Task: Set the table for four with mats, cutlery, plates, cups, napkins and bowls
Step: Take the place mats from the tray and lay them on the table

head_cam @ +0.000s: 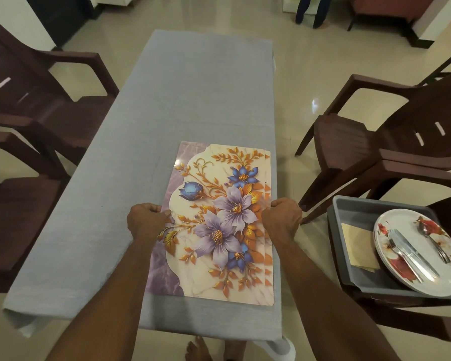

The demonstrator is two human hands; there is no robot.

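Currently, head view: stack of floral mats (219,220) lies on the grey-clothed bench (182,100), near right corner. Left hand (147,217) pinches the stack's left edge, right hand (283,217) grips its right edge. Mats look thin, light, semi-stiff, probably slick; best peeled one by one from a long edge. Right of the bench, a grey tub (354,230) holds plates (414,254), cutlery (412,254) and napkins (359,243). Brown chairs (375,142) crowd both sides; bench surface otherwise free.

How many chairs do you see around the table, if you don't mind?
4: two left of the table, far and near; two right, one far, one near holding the grey tray. Others may sit outside view.
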